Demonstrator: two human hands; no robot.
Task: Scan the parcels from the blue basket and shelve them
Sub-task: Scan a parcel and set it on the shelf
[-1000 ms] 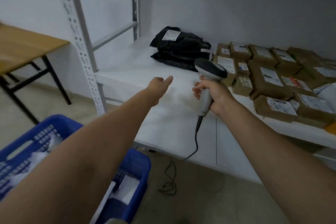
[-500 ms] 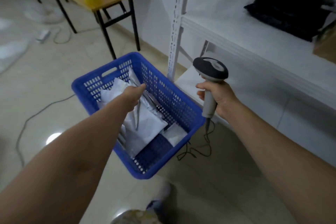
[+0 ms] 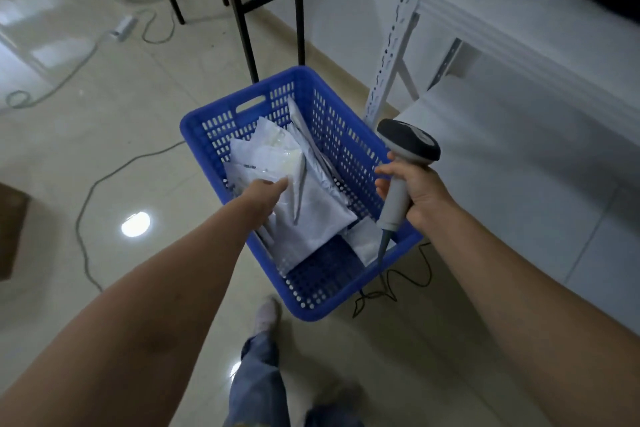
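Left of frame: glossy pale tiled floor (image 3: 52,163) with a thin grey cable (image 3: 90,189) trailing across it.

Centre: blue perforated plastic basket (image 3: 194,128) on the floor. It holds a loose heap of white soft plastic mailer parcels (image 3: 311,222), some flat, some on edge against the upper-right wall.

Left hand (image 3: 265,196) is inside the basket, on the top parcel near its left end. The back of the hand faces the camera and hides the fingers, so I cannot tell whether it pinches the parcel or only touches it.

Handling, by judgement: the parcels look light, limp and slick. One would likely sag or slip if lifted by a corner. Better to take it along an edge, thumb over and fingers under, label kept flat for scanning.

Right of centre: right hand (image 3: 420,196) is wrapped round the handle of a grey corded barcode scanner with a dark head (image 3: 408,146). It holds the scanner over the basket's right rim, near the parcels but not touching them.

Far right: white metal shelf unit (image 3: 519,156), close beside the basket.
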